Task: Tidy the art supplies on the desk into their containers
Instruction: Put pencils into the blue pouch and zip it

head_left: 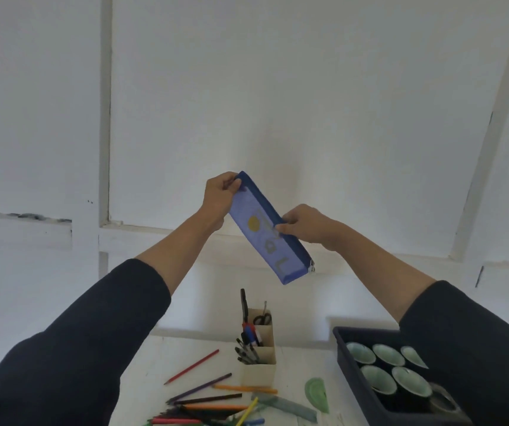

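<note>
Blue pouch (266, 242): left hand (219, 198) grips end, right hand (306, 224) seemingly pinches edge, above pencils (205, 398).

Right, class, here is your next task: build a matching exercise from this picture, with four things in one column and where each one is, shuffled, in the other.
Things:
1 pencil case
2 scissors
3 red pencil
4 cups

Places:
A in the dark tray
B lying loose on the desk
C held up by the left hand and right hand
D standing in the cardboard holder

Pairs: 1-C, 2-D, 3-B, 4-A
</note>
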Action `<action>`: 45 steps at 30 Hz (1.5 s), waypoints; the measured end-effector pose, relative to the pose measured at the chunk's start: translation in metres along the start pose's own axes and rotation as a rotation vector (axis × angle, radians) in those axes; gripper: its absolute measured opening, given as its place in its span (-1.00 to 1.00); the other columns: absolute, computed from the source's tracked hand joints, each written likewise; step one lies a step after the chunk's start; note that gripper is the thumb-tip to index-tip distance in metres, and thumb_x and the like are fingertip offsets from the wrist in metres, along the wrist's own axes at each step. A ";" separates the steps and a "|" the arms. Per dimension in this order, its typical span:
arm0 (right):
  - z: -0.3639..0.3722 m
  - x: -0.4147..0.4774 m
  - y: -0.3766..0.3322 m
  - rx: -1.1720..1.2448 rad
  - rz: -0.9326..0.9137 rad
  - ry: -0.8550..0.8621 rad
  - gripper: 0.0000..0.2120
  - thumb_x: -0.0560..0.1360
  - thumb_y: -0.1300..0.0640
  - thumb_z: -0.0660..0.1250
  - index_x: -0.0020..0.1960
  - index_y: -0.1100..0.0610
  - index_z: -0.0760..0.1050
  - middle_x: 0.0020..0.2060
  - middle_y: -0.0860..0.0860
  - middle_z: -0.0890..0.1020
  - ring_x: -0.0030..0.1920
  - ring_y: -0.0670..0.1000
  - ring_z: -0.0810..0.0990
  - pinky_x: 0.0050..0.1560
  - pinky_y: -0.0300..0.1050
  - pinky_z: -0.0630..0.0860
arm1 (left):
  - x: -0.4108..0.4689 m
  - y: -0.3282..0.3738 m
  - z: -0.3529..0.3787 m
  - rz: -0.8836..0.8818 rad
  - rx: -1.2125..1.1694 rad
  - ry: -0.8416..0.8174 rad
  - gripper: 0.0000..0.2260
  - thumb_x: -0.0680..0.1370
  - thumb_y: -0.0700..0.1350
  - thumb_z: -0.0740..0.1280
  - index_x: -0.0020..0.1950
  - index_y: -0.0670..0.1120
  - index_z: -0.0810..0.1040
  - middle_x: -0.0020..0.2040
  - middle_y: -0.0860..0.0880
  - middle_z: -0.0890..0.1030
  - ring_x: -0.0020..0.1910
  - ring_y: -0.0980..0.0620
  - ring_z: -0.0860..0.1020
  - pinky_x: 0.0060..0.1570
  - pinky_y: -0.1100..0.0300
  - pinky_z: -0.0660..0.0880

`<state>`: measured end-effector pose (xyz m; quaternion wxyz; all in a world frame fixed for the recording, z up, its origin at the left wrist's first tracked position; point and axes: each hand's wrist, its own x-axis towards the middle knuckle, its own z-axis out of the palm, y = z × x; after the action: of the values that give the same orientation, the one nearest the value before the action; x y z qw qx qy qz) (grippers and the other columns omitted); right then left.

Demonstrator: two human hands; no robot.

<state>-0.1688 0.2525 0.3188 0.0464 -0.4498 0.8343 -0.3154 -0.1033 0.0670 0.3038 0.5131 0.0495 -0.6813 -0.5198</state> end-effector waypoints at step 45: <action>0.154 -0.093 0.226 0.589 0.399 -0.338 -0.74 0.51 0.37 0.23 0.18 0.22 0.45 -0.12 0.16 0.52 -0.31 0.00 0.56 -0.36 -0.27 0.55 | -0.282 -0.157 0.051 -0.591 0.494 0.104 -0.65 0.58 -0.09 0.30 -0.36 -0.24 0.51 -0.44 -0.19 0.53 -0.39 -0.19 0.52 -0.29 0.08 0.53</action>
<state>-0.2214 0.3405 0.0483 0.3704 -0.2916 0.7599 -0.4476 -0.0827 0.1980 0.0056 0.3478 0.3922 -0.7154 -0.4621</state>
